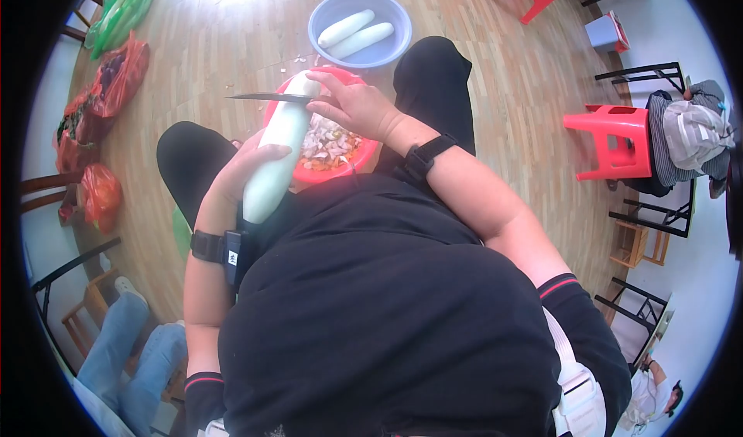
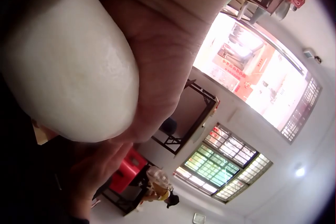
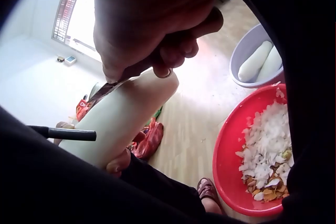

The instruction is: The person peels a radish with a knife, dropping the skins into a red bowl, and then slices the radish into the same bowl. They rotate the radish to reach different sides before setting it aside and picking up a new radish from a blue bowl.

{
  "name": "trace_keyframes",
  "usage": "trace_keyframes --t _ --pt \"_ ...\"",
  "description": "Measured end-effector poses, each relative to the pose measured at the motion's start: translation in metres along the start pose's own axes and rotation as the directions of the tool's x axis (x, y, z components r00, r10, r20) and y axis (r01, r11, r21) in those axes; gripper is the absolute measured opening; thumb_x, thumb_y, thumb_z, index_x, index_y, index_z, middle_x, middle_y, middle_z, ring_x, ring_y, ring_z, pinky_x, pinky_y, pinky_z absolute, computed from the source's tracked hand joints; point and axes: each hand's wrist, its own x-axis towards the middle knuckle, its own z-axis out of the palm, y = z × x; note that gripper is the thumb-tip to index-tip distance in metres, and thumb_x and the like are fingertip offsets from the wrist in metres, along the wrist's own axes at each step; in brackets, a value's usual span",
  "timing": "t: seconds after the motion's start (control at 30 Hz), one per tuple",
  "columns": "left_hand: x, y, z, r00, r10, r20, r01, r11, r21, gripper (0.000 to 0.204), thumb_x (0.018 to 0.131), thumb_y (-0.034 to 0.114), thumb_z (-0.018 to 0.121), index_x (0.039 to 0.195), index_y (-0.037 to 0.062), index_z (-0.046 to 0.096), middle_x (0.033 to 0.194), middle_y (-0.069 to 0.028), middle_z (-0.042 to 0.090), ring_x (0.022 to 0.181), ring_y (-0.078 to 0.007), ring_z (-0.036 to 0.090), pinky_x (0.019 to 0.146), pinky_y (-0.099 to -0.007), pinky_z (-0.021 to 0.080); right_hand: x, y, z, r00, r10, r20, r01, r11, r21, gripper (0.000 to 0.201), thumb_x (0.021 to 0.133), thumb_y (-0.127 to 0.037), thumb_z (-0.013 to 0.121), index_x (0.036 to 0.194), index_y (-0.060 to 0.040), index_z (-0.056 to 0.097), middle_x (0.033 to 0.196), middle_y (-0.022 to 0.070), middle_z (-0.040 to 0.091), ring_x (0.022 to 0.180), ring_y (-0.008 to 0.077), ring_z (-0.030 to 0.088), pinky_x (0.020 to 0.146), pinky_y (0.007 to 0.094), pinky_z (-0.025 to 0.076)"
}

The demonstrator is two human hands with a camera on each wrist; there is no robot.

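Observation:
A long white peeled vegetable [image 1: 271, 175] slants across the lap, its far end over a red basin [image 1: 309, 175]. The left hand [image 1: 241, 166] grips it around the middle, thumb on top. In the right hand [image 1: 352, 110] is a knife [image 1: 267, 96], its blade lying across the vegetable near the far end. The right wrist view shows the fingers curled round the dark knife handle [image 3: 210, 24], with the blade against the vegetable [image 3: 123, 113]. White and orange peelings [image 1: 329, 139] lie in the basin. The vegetable [image 2: 73, 66] fills the left side of the left wrist view.
Beyond the red basin, a blue-grey basin [image 1: 360, 56] holds two white vegetables [image 1: 346, 28]. Red bags [image 1: 120, 73] and a green bag [image 1: 124, 11] lie on the floor at left. Red stools [image 1: 619, 139] stand at right. Other people sit at both sides.

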Motion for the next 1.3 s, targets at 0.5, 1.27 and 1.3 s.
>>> trace_keyframes --t 0.5,1.27,1.3 --pt "-0.001 0.002 0.003 1.0 0.011 -0.002 -0.011 1.0 0.021 0.072 0.075 0.029 0.069 0.133 -0.0022 0.04 0.094 -0.0145 0.059 0.063 -0.0217 0.065 0.059 -0.0323 0.057 -0.002 0.005 -0.003 1.0 -0.008 -0.006 0.008 0.998 0.06 0.058 0.095 -0.05 0.05 0.136 -0.0102 0.04 0.081 0.0132 0.071 0.071 0.0314 0.068 0.065 0.0431 0.053" --pt "-0.002 0.0 -0.001 1.0 0.005 0.015 -0.005 1.0 0.028 0.071 0.075 0.028 0.069 0.132 -0.0026 0.04 0.092 -0.0146 0.058 0.063 -0.0231 0.064 0.059 -0.035 0.056 -0.001 0.006 -0.008 0.996 0.085 -0.032 -0.085 0.996 0.004 0.058 0.095 -0.053 0.048 0.135 -0.0106 0.043 0.08 0.0128 0.07 0.078 0.0322 0.069 0.072 0.0438 0.054" --pt "-0.005 0.001 -0.001 1.0 0.004 0.015 -0.004 1.0 0.029 0.071 0.075 0.028 0.069 0.132 -0.0026 0.04 0.092 -0.0146 0.058 0.063 -0.0231 0.064 0.059 -0.035 0.056 0.0 0.002 -0.009 0.996 0.085 -0.033 -0.085 0.996 0.005 0.058 0.095 -0.053 0.048 0.135 -0.0106 0.043 0.08 0.0128 0.07 0.078 0.0322 0.069 0.072 0.0438 0.054"
